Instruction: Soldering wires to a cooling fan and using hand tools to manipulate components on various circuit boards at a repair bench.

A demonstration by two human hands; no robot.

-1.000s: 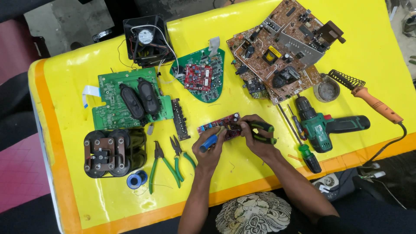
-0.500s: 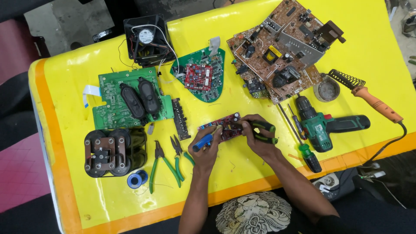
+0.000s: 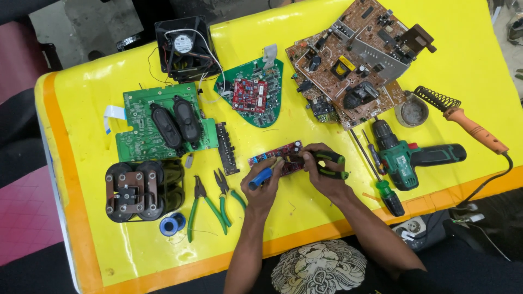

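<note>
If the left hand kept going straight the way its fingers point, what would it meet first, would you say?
The left hand points up the table. Just past the small red circuit board it already touches, the next thing looks like the green shield-shaped circuit board, though height is hard to judge.

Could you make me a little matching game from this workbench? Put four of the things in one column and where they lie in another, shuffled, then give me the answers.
Things:
1. cooling fan
2. cordless drill
3. solder spool
4. small red circuit board

Places:
A. under the person's left hand and right hand
B. far edge of the yellow table, left of the big brown board
C. near edge, below the black capacitor block
D. right side, beside the screwdrivers

Pairs: 1-B, 2-D, 3-C, 4-A
</note>
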